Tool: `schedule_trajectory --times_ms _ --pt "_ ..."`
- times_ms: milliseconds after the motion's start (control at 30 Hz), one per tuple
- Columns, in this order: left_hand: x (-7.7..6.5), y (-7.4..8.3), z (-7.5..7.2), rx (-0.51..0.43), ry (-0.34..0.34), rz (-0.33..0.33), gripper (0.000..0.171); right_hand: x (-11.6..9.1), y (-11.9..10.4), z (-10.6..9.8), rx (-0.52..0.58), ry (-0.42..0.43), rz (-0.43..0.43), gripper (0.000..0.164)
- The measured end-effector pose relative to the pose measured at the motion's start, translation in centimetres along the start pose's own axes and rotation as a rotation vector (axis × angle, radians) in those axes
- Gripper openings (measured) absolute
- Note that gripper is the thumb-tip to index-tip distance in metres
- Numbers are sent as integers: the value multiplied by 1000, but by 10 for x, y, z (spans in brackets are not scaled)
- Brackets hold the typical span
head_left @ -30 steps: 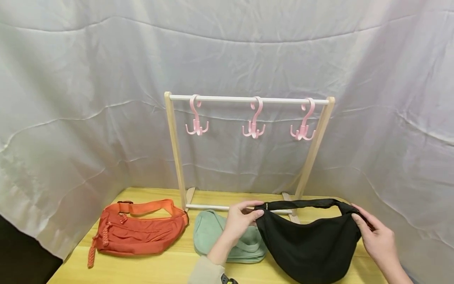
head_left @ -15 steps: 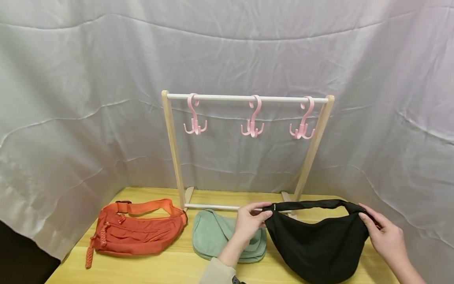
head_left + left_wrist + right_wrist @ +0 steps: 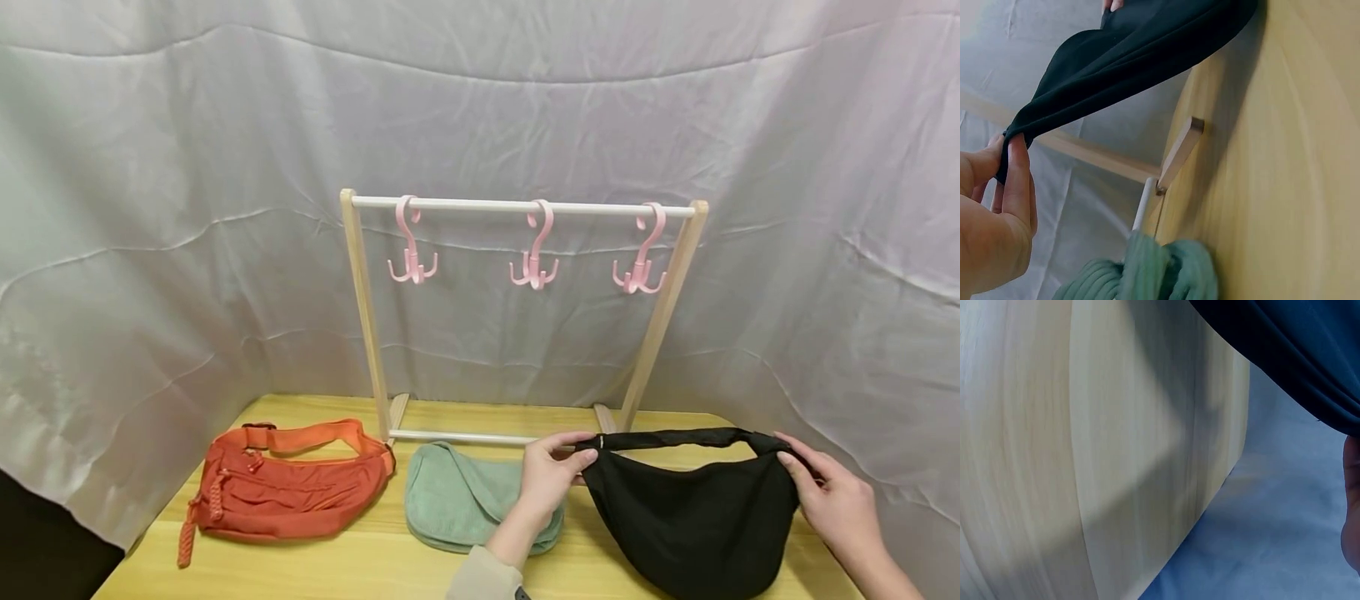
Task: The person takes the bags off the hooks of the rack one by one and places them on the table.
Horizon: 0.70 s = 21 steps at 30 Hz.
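A black shoulder bag (image 3: 693, 521) is stretched between both hands at the right front of the table, its strap arching over its opening. My left hand (image 3: 546, 479) pinches the bag's left top corner, where the strap joins. At the opposite corner my right hand (image 3: 836, 500) grips the bag between thumb and fingers. In the left wrist view the black bag (image 3: 1129, 59) slants up from the left hand (image 3: 1000, 212), its lower edge above the tabletop. A green corduroy bag (image 3: 457, 500) lies on the table, partly hidden behind the left wrist.
A red-orange waist bag (image 3: 300, 496) lies at the left of the wooden table (image 3: 360, 575). Behind stands a rack with a white rail (image 3: 480, 205) and wooden posts (image 3: 366, 317). Pink hooks hang from it: left (image 3: 412, 265), middle (image 3: 535, 271), right (image 3: 640, 273). Grey curtains (image 3: 187, 167) surround the table.
Both hands have moved to the right with the black bag stretched between them, uncovering more of the green bag. The orange bag and the rack stay in place.
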State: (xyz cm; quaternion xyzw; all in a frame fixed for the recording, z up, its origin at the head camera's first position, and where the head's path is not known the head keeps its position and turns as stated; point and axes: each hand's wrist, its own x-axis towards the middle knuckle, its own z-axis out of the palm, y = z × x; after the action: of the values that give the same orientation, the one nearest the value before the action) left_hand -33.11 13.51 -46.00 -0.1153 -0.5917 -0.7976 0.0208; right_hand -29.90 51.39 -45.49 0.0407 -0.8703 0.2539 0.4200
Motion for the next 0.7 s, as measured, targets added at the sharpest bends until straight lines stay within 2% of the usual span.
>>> schedule_trajectory --times_ms 367,700 --pt "0 -17 27 11 32 -2 21 2 24 -4 -83 -36 -8 25" --pt "3 -32 37 40 76 5 24 3 38 -7 -132 -92 -36 28"
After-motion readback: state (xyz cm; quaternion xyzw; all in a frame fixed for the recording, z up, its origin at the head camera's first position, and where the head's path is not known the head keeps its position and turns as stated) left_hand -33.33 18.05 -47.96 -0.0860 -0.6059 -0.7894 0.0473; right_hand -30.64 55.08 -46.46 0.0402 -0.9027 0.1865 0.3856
